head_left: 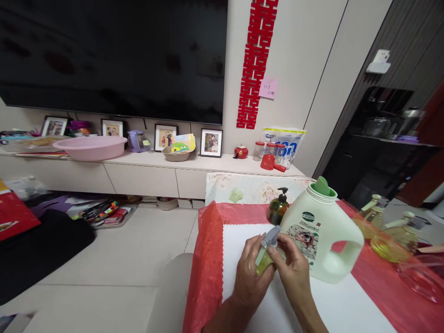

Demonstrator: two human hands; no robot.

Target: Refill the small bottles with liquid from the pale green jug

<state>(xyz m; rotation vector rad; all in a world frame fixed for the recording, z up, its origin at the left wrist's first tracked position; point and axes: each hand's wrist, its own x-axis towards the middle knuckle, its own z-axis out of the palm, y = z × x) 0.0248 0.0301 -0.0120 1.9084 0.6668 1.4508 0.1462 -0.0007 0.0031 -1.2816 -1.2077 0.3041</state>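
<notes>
Gripping a small pump bottle point(264, 260) of yellow-green liquid, the left hand point(251, 273) wraps its body while the right hand point(294, 268) pinches its grey pump, just beside the big white jug point(321, 236).

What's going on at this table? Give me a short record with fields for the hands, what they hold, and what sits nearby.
left hand: wrapped around a small bottle of yellow-green liquid
right hand: fingers on the bottle's grey pump top
beside the hands: large pale green plastic jug with a handle and green cap, upright, just right of the hands
behind: dark amber pump bottle
far right: clear pump bottles of yellow liquid
surface: white mat over a red tablecloth
</notes>
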